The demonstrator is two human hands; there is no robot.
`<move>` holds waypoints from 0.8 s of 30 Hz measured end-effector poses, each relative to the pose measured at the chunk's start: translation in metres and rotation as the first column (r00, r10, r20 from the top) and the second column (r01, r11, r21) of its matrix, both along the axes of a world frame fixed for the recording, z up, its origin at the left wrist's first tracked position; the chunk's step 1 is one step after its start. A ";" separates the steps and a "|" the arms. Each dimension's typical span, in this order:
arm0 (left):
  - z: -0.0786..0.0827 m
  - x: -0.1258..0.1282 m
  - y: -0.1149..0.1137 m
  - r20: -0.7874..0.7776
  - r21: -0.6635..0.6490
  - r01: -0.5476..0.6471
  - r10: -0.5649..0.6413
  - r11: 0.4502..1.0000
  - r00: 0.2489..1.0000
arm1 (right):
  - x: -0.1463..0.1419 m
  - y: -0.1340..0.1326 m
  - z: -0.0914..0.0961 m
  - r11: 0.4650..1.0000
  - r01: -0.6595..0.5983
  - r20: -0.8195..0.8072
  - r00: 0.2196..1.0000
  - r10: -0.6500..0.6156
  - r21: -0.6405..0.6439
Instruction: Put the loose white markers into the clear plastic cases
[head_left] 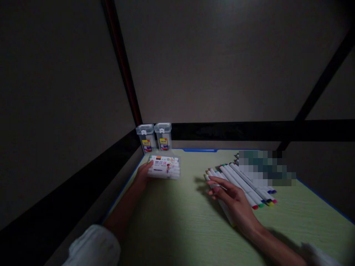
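My left hand (144, 173) rests against the left side of a clear plastic case of white markers (164, 167) lying flat on the pale green mat (183, 221), fingers curled on its edge. My right hand (230, 195) lies over the near end of a row of several white markers with coloured caps (244, 183), fingers bent down on one or two markers; what they grip is partly hidden.
Two upright clear marker boxes with grey lids (145, 137) (163, 136) stand at the far left corner against the wall. A blurred-out patch (263, 168) covers the far right. The mat has a blue border (199, 150); dark frame bars surround the table.
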State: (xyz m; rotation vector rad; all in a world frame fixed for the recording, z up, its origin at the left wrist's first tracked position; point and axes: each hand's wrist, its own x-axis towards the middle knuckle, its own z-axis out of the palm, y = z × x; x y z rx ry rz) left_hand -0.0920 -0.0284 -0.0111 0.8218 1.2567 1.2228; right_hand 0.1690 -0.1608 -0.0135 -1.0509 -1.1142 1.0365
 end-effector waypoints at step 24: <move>-0.014 -0.039 0.018 -0.190 0.000 -0.243 0.239 0.970 0.952 | 0.002 -0.004 -0.002 0.993 -0.117 0.020 0.993 0.117 -0.003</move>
